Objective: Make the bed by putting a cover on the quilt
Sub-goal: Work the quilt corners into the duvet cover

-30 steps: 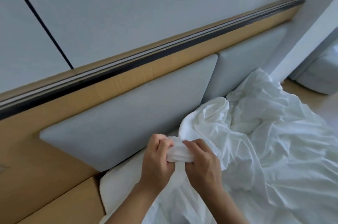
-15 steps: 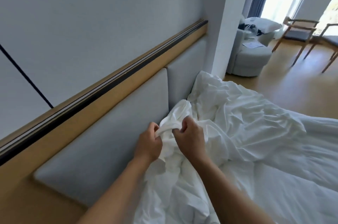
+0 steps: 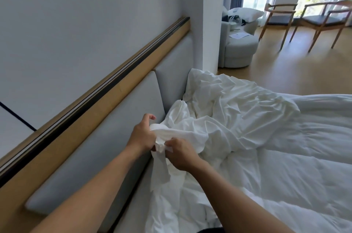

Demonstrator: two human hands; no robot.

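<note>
Right now your left hand (image 3: 143,136) and right hand (image 3: 182,154) both pinch a bunched corner of the white cover (image 3: 224,118) beside the padded headboard (image 3: 122,137), probably to seat it over a corner of the quilt (image 3: 297,171) spread beneath.

No legible text, label, brand, number or sign anywhere in view, sheet of paper (image 3: 238,35) lying on the round grey seat (image 3: 240,50) carries a small dark mark near its middle, mark too small to read
</note>
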